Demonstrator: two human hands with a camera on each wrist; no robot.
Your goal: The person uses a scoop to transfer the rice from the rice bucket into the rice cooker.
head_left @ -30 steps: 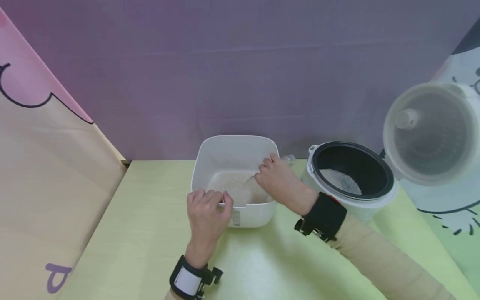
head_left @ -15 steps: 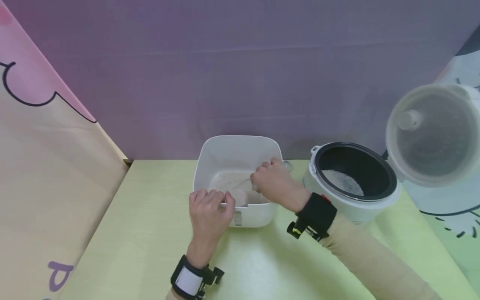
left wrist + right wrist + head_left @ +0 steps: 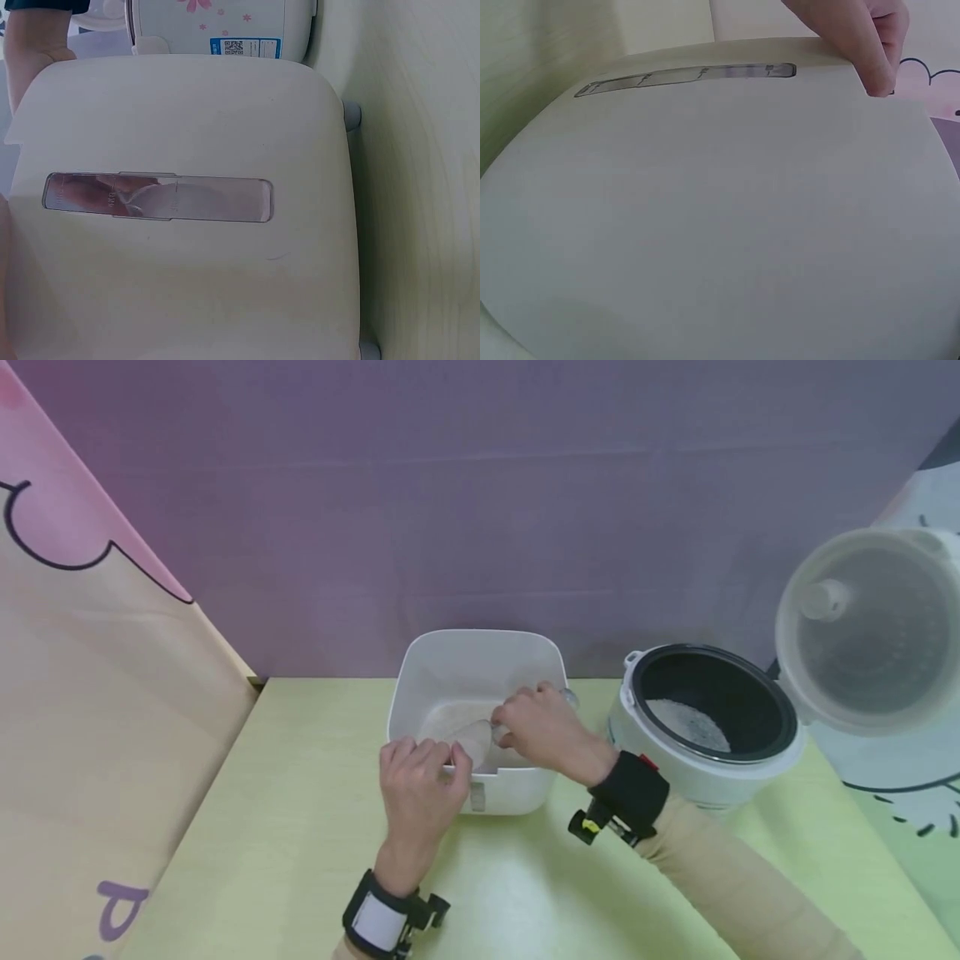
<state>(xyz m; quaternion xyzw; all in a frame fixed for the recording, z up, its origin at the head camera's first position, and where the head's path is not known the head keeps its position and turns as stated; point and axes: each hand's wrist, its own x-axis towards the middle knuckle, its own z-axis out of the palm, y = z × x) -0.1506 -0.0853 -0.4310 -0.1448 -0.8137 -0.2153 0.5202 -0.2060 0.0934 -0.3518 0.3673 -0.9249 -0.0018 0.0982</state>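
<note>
A white rice bin [image 3: 517,792] stands on the table with pale rice [image 3: 442,718] at its bottom. My left hand [image 3: 420,785] grips the bin's front rim, fingers curled over the edge; the right wrist view shows this hand [image 3: 874,41] at the rim too. Inside the bin my right hand [image 3: 542,727] holds a clear scoop by its handle. The scoop's cup [image 3: 474,742] is tilted near the left hand, and its handle end sticks out past the right hand. What the cup contains is hard to tell. Bin wall with a see-through strip [image 3: 225,199] fills the left wrist view.
Right of the bin stands a white rice cooker [image 3: 705,781], its lid [image 3: 870,627] raised. White rice [image 3: 686,722] lies in its dark inner pot [image 3: 742,710]. A purple cloth backdrop [image 3: 480,527] rises behind the pale green table [image 3: 315,827].
My right hand has moved left and slightly down in the bin, bringing the scoop's cup up into sight near the front rim. The left hand keeps its grip on the rim.
</note>
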